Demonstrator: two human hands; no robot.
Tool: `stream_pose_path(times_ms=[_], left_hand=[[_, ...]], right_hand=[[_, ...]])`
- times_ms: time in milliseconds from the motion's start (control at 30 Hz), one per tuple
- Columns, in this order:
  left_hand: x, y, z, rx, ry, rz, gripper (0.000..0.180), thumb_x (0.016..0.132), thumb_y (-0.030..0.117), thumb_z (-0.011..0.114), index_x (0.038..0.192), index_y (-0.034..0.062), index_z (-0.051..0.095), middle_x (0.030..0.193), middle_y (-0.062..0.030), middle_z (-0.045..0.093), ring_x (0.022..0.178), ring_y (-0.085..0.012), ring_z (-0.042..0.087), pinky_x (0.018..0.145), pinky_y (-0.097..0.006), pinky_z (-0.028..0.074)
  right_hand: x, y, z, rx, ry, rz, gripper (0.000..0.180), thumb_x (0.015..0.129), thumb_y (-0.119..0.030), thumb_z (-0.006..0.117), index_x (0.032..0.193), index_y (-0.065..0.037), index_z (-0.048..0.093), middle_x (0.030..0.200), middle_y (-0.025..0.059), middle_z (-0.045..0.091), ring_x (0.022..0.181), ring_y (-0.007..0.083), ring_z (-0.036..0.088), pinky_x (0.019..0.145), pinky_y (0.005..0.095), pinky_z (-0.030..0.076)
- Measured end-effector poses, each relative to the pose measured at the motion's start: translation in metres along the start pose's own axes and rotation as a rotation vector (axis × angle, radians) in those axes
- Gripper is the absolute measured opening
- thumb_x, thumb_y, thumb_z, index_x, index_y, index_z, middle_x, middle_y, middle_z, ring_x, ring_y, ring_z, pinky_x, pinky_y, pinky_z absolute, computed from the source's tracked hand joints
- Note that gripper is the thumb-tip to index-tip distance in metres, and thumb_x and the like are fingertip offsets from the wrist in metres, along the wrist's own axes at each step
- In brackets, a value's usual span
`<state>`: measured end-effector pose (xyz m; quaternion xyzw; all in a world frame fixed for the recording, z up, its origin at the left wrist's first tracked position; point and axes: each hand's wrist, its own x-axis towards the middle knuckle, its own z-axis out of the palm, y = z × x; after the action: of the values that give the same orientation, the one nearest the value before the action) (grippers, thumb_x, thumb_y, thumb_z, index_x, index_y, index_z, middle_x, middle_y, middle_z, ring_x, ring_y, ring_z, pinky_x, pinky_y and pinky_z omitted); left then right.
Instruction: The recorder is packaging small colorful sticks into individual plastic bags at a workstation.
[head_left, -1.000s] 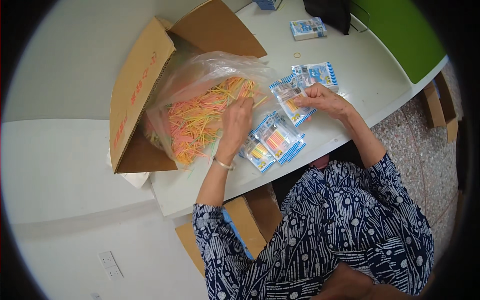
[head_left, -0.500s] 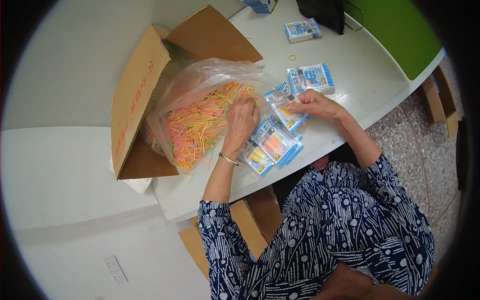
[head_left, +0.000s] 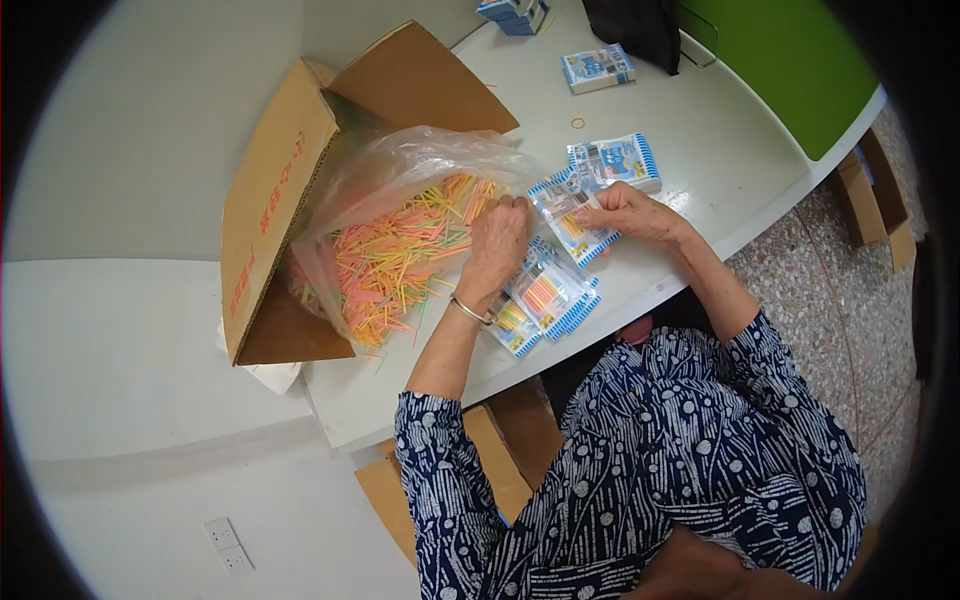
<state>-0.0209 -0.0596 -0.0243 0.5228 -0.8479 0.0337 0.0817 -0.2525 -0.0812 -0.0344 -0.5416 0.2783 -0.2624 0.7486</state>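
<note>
My right hand (head_left: 637, 214) is closed on the edge of a blue-and-white clear-windowed packet (head_left: 566, 212) with thin coloured sticks showing inside. Close to that packet's left side is my left hand (head_left: 499, 246), its fingers curled in. Whatever it may hold is hidden by the hand. Loose thin sticks (head_left: 395, 255) in pink, yellow, orange and green spill in a heap from a clear plastic bag (head_left: 425, 150), left of my left hand. Below the hands, filled packets (head_left: 545, 290) overlap near the table's front edge.
An open cardboard box (head_left: 275, 190) lies around the bag on the white table (head_left: 715, 165). Stacks of packets (head_left: 628, 158) stand beyond my right hand, with another packet stack (head_left: 598, 68) farther back. A rubber band (head_left: 577, 123) lies between them. A black item (head_left: 635, 30) sits at the back.
My left hand has moved slightly right, away from the heap of sticks and nearer the held packet. My right hand keeps its hold on the packet. The view has shifted slightly.
</note>
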Motion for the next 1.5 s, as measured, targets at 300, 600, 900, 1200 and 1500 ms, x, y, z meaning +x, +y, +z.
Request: stream_pose_path(times_ms=[300, 600, 900, 1200, 1500], left_hand=[[-0.012, -0.028, -0.041, -0.656, 0.194, -0.49, 0.022, 0.081, 0.0, 0.057, 0.103, 0.0014, 0.053, 0.076, -0.0102, 0.062, 0.066, -0.0177, 0.061, 0.059, -0.03, 0.05], [-0.023, 0.017, -0.084, -1.267, 0.566, -0.421, 0.016, 0.09, 0.003, 0.055, 0.105, -0.0005, 0.05, 0.081, -0.0055, 0.062, 0.074, -0.0094, 0.059, 0.071, -0.022, 0.049], [-0.032, 0.037, -0.067, -1.303, 0.389, -0.403, 0.011, 0.09, 0.004, 0.056, 0.098, -0.0018, 0.056, 0.088, -0.0039, 0.062, 0.082, -0.0086, 0.057, 0.076, -0.022, 0.046], [-0.044, 0.039, -0.056, -0.927, 0.154, -0.26, 0.013, 0.086, 0.006, 0.06, 0.096, -0.0006, 0.063, 0.095, -0.0025, 0.06, 0.081, -0.007, 0.054, 0.071, -0.022, 0.044], [-0.072, 0.03, -0.054, -1.251, 0.057, -0.532, 0.018, 0.086, 0.006, 0.06, 0.1, 0.0017, 0.051, 0.086, -0.0022, 0.06, 0.073, -0.0054, 0.053, 0.064, -0.021, 0.045]], right_hand=[[0.007, 0.009, 0.002, 0.03, -0.061, -0.02, 0.031, 0.086, -0.028, 0.065, 0.09, 0.002, 0.069, 0.074, 0.0009, 0.066, 0.063, 0.0011, 0.055, 0.052, 0.0162, 0.042], [0.011, -0.001, 0.023, -0.104, -0.186, 0.018, 0.032, 0.086, -0.029, 0.065, 0.091, 0.003, 0.069, 0.074, 0.0003, 0.065, 0.063, 0.0009, 0.053, 0.055, 0.0176, 0.043], [0.007, -0.009, 0.034, -0.029, -0.247, 0.046, 0.025, 0.086, -0.021, 0.065, 0.094, 0.003, 0.068, 0.078, 0.0003, 0.066, 0.066, 0.0015, 0.055, 0.058, 0.0187, 0.046], [0.006, 0.002, 0.041, 0.004, -0.276, 0.012, 0.025, 0.086, -0.021, 0.065, 0.092, 0.002, 0.068, 0.077, -0.0002, 0.066, 0.066, 0.001, 0.054, 0.056, 0.0187, 0.044], [-0.004, -0.015, 0.02, -0.731, 0.175, -0.411, 0.03, 0.08, -0.025, 0.068, 0.095, 0.001, 0.063, 0.08, 0.0074, 0.063, 0.073, 0.0167, 0.056, 0.064, 0.0299, 0.045]])
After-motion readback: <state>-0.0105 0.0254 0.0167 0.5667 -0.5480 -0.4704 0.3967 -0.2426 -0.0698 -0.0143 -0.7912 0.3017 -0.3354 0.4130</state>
